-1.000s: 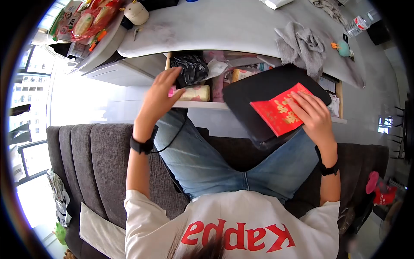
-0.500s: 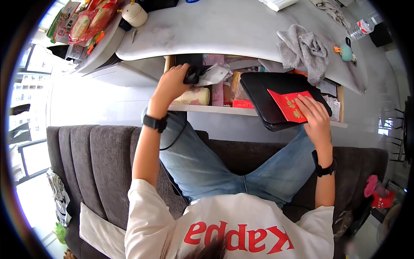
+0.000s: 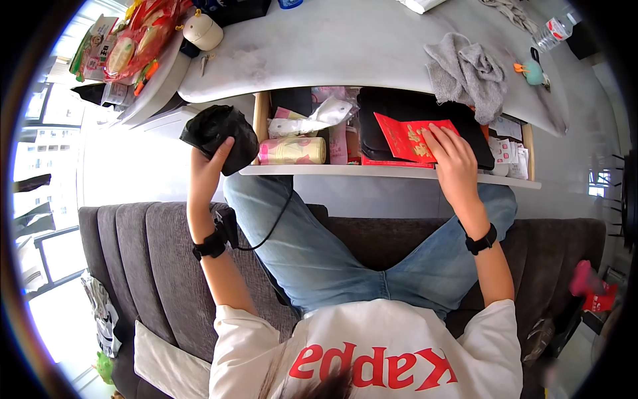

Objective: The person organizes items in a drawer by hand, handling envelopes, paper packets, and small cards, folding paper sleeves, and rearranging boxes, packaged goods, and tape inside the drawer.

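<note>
My left hand (image 3: 206, 174) grips a crumpled black plastic bag (image 3: 222, 133) to the left of the open drawer (image 3: 392, 171). On the drawer's right side, my right hand (image 3: 458, 163) has its fingers over a red envelope (image 3: 405, 138) with gold characters; the thumb is hidden. Beneath the envelope, a flat black case (image 3: 389, 103) lies over the drawer's contents. A rolled yellow and pink package (image 3: 292, 151) sits at the drawer's front left, and a crumpled white plastic wrapper (image 3: 325, 114) lies behind it.
The grey tabletop (image 3: 319, 50) overhangs the drawer. A grey towel (image 3: 468, 76) hangs over its edge. Farther right are a teal toy (image 3: 531, 72) and a water bottle (image 3: 555, 32). Snack packages (image 3: 129, 50) stand at left. A dark sofa (image 3: 166, 246) is behind my legs.
My left hand has moved left out of the drawer with the black bag. My right hand, the envelope and the black case have shifted left and back, and the case now lies within the drawer.
</note>
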The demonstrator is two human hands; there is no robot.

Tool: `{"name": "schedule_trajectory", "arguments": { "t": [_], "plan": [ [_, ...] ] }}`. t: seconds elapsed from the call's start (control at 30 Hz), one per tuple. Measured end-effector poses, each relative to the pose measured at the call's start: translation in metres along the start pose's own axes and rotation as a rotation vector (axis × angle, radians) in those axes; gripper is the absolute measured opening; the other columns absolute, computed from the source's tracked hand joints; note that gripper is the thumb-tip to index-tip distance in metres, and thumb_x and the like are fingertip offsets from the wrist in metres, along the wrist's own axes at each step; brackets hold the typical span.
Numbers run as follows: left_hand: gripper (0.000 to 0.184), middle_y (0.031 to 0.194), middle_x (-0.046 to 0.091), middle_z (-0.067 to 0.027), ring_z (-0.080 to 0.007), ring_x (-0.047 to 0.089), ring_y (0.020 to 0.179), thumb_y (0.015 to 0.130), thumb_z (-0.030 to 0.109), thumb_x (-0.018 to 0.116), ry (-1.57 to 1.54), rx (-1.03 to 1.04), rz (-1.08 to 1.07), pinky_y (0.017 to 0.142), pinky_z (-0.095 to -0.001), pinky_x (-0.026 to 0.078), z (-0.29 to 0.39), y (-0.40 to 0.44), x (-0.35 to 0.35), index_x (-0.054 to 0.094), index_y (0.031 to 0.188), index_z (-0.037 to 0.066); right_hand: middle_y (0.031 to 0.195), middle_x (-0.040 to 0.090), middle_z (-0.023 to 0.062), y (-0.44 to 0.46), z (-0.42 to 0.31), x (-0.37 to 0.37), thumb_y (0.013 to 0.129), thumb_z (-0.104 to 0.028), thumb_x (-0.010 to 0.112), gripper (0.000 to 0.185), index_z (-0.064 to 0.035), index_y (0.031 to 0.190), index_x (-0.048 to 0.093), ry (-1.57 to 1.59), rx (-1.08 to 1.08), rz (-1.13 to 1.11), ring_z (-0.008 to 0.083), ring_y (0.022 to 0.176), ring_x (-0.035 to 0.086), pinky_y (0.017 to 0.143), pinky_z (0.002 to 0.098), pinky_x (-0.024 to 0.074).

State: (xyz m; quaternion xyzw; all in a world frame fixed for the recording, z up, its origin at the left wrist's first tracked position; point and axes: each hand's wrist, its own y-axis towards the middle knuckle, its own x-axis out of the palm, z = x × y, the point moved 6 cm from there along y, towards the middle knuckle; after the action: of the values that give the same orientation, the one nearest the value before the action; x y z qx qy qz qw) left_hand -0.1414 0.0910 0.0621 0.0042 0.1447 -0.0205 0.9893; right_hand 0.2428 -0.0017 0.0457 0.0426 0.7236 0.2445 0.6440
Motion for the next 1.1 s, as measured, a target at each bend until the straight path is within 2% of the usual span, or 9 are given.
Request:
{"name": "schedule_trajectory", "arguments": {
  "t": [0.17,0.4,0.53,0.67,0.8,0.83,0.93,1.1],
  "plan": [
    [0.042,0.109,0.060,-0.0103,-0.0164,0.056,0.100,0.083,0.009,0.065,0.027,0.010,-0.115,0.088,-0.0283,0.044,0.001,-0.003,0.015,0.049,0.118,-0.006,0.112,0.059,0.0105,-0.004,0.012,-0.024,0.065,0.002,0.054,0.043,-0.0033,0.107,0.060,0.023,0.052,0.065,0.0283,0.102,0.056,0.087,0.0389,0.0453],
    [0.041,0.107,0.061,-0.0086,-0.0139,0.056,0.097,0.082,0.009,0.065,0.013,-0.023,-0.168,0.086,-0.0268,0.044,-0.009,-0.001,0.035,0.050,0.117,-0.005,0.114,0.059,0.0100,-0.044,0.044,-0.038,0.071,0.002,0.053,0.040,-0.0037,0.110,0.060,-0.127,0.127,0.117,0.0286,0.104,0.055,0.089,0.0394,0.0440],
    [0.042,0.108,0.060,-0.0071,-0.0128,0.055,0.097,0.082,0.009,0.066,0.068,0.000,-0.275,0.086,-0.0264,0.044,-0.014,-0.004,0.066,0.050,0.119,-0.003,0.121,0.055,0.0093,-0.047,0.062,-0.013,0.077,-0.009,0.051,0.040,-0.0087,0.117,0.057,-0.215,0.166,0.020,0.0260,0.110,0.052,0.094,0.0396,0.0400],
    [0.044,0.105,0.061,-0.0068,-0.0130,0.055,0.095,0.080,0.012,0.068,0.168,-0.008,-0.359,0.085,-0.0266,0.044,-0.008,-0.007,0.096,0.050,0.118,-0.002,0.121,0.055,0.0087,-0.034,0.042,0.007,0.080,-0.013,0.050,0.038,-0.0104,0.117,0.056,-0.161,0.185,0.059,0.0265,0.111,0.051,0.094,0.0403,0.0400],
    [0.044,0.095,0.063,-0.0078,-0.0131,0.057,0.085,0.077,0.019,0.070,0.265,-0.159,-0.450,0.078,-0.0270,0.046,-0.010,0.002,0.108,0.055,0.112,-0.003,0.113,0.058,0.0125,-0.009,0.010,0.021,0.078,-0.014,0.054,0.034,-0.0070,0.110,0.058,-0.063,0.117,0.132,0.0291,0.107,0.053,0.093,0.0408,0.0408],
    [0.043,0.090,0.064,-0.0079,-0.0140,0.058,0.080,0.075,0.022,0.071,0.391,-0.178,-0.464,0.074,-0.0272,0.047,-0.008,0.002,0.110,0.058,0.107,-0.003,0.112,0.059,0.0129,-0.001,0.006,0.024,0.077,-0.014,0.054,0.033,-0.0062,0.109,0.059,-0.063,0.122,0.134,0.0292,0.106,0.053,0.093,0.0408,0.0408],
    [0.044,0.087,0.064,-0.0085,-0.0148,0.059,0.077,0.073,0.027,0.072,0.353,-0.204,-0.534,0.073,-0.0275,0.047,-0.003,0.002,0.121,0.060,0.102,-0.003,0.110,0.059,0.0141,0.011,-0.002,0.035,0.076,-0.013,0.055,0.032,-0.0041,0.106,0.060,-0.046,0.146,0.135,0.0291,0.104,0.054,0.093,0.0406,0.0408],
    [0.046,0.088,0.064,-0.0089,-0.0152,0.059,0.077,0.074,0.031,0.071,0.535,-0.290,-0.603,0.072,-0.0279,0.047,-0.011,0.009,0.122,0.061,0.103,-0.003,0.109,0.060,0.0144,0.009,-0.012,0.038,0.076,-0.013,0.055,0.031,-0.0037,0.106,0.059,-0.056,0.148,0.137,0.0286,0.102,0.055,0.093,0.0402,0.0407]
  ]
}}
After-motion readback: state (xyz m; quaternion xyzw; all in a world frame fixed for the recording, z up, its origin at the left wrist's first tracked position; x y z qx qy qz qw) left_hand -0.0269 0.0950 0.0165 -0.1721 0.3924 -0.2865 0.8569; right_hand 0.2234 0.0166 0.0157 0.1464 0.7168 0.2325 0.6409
